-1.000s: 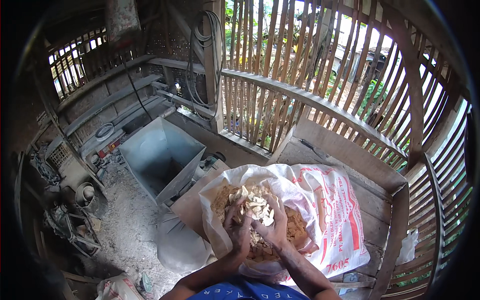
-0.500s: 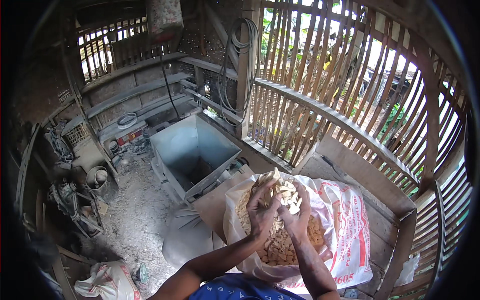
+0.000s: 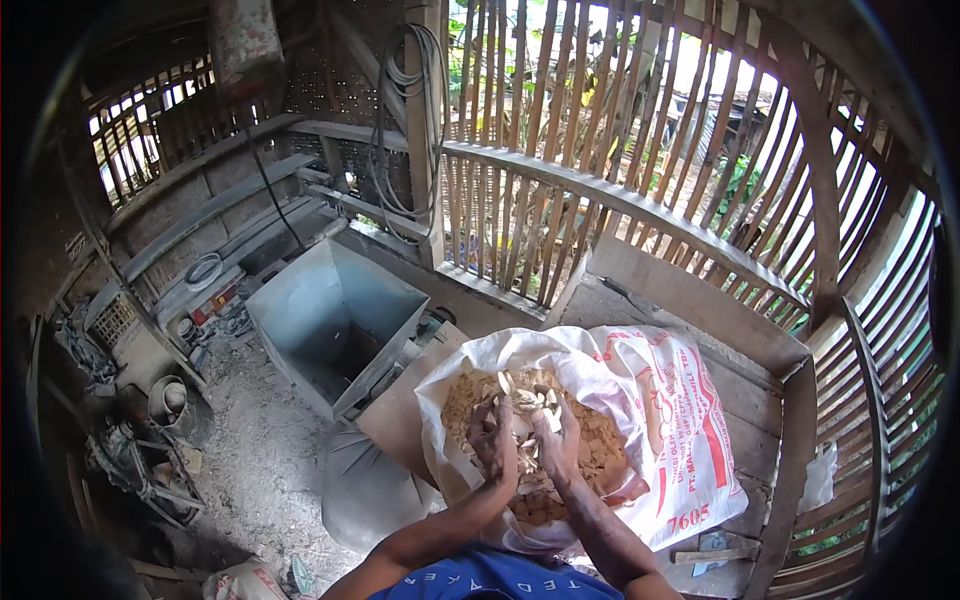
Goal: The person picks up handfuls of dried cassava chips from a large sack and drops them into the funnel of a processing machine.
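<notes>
My left hand (image 3: 493, 440) and my right hand (image 3: 557, 437) are cupped together over an open white woven sack (image 3: 432, 400). Between them lies a heap of pale dried chips (image 3: 522, 398), which look like cut root pieces; some stick up past my fingertips. Below and around my hands, the sack is filled with more tan chips (image 3: 600, 452). Its mouth is folded outward. Against its right side rests a white sack with red print (image 3: 690, 430). My lower fingers are partly hidden by the chips and by my own hands.
Ahead and left stands a square metal hopper (image 3: 335, 310) with an open top. A grey tied bag (image 3: 365, 490) sits on the dusty floor below it. To the right are a wooden bench (image 3: 735, 385) and a slatted wall (image 3: 640, 190). A bucket (image 3: 178, 408) stands at far left.
My cupped hands have lowered toward the chips in the sack and still hold chips. The view has turned, so the hopper and walls appear farther left.
</notes>
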A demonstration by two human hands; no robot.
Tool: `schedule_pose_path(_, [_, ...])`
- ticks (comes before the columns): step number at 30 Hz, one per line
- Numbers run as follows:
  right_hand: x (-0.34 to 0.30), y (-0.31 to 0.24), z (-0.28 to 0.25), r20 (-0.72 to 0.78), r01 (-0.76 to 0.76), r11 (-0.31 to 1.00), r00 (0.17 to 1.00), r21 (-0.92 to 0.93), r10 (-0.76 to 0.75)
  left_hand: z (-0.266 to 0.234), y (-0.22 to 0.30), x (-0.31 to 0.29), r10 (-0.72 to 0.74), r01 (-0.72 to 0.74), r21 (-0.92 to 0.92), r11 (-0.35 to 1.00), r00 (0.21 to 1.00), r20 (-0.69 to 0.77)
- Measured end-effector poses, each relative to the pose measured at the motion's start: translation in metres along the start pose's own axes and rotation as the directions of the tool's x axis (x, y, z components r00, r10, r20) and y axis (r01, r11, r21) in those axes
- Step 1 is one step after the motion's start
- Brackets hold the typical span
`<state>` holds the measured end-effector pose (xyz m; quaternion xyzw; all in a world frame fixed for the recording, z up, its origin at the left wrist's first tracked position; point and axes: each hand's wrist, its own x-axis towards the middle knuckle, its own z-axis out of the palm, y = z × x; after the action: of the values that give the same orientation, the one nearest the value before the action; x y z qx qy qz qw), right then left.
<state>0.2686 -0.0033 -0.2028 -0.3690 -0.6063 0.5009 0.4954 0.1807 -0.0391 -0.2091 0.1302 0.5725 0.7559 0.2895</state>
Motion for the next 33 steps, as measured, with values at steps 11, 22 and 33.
schedule_pose_path(11, [-0.004, -0.011, 0.0, -0.134, 0.018, 0.999, 0.991, 0.039, -0.013, 0.013, -0.002, -0.018, 0.201, -0.199, -0.05, 0.979, 0.979, 0.042])
schedule_pose_path(22, [0.006, -0.06, 0.017, -0.129, 0.103, 0.966, 0.989, 0.236, -0.074, 0.019, 0.054, -0.024, 0.286, -0.262, -0.189, 0.946, 0.952, 0.111])
schedule_pose_path(33, [0.115, -0.146, 0.143, -0.013, 0.339, 0.896, 0.937, 0.288, -0.35, 0.013, 0.194, 0.084, 0.563, -0.56, -0.294, 0.775, 0.822, -0.08])
